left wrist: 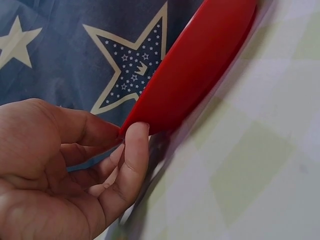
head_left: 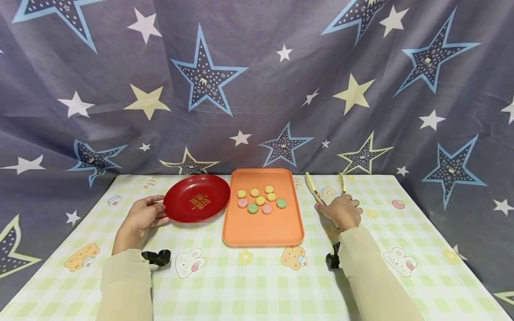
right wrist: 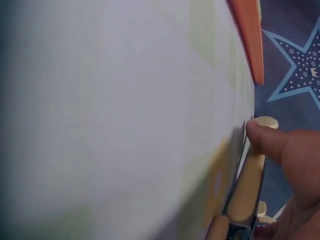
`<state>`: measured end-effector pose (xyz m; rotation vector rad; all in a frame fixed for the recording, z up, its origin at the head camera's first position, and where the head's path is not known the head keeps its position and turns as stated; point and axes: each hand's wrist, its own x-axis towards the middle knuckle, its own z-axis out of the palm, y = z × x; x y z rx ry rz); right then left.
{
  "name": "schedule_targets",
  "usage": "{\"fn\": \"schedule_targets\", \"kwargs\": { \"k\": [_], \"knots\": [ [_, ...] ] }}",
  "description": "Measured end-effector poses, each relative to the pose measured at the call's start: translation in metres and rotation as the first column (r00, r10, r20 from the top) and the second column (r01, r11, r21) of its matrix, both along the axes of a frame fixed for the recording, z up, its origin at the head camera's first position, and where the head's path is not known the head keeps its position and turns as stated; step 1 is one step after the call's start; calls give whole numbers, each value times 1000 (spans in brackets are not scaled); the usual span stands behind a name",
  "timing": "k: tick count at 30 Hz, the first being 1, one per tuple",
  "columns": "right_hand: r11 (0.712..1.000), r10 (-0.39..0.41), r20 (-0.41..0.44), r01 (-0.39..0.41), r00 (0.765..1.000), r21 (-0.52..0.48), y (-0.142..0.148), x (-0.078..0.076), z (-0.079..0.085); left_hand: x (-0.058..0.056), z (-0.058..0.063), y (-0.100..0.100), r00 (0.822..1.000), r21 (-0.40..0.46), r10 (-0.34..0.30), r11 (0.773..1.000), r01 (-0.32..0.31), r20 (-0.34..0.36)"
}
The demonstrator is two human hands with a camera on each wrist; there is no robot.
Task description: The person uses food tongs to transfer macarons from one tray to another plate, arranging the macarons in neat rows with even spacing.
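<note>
A red plate [head_left: 176, 205] with gold characters lies at the left of the table. My left hand [head_left: 142, 218] pinches its near-left rim; in the left wrist view, thumb and fingers [left wrist: 136, 155] meet at the edge of the plate [left wrist: 190, 70]. On the right, my right hand [head_left: 343, 211] holds a pair of tongs [head_left: 311, 183], whose two spread tips point toward the back. The right wrist view shows the thumb on a tan part of the tongs [right wrist: 245, 192]. Their handle end is mostly hidden beneath the hand.
Between the hands an orange tray [head_left: 263, 234] bears several small macarons [head_left: 260, 200] in yellow, pink and green. A checked, cartoon-printed cloth [head_left: 217, 285] covers the table. A star-patterned curtain [head_left: 257, 84] hangs behind the table's back edge.
</note>
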<state>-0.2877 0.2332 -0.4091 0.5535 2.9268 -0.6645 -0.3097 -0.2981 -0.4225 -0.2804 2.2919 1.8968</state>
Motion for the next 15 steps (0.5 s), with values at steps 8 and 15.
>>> {"fn": "schedule_targets", "kwargs": {
  "k": [8, 15],
  "knots": [
    [999, -38, -29, 37, 999, -23, -4, -3, -2, 1, -2, -2, 1000, 66, -13, 998, 13, -10],
    [995, -80, -29, 78, 996, -60, -4, -5, -4, 2, -2, -3, 1000, 91, -17, 996, 18, -16]
  ]
}}
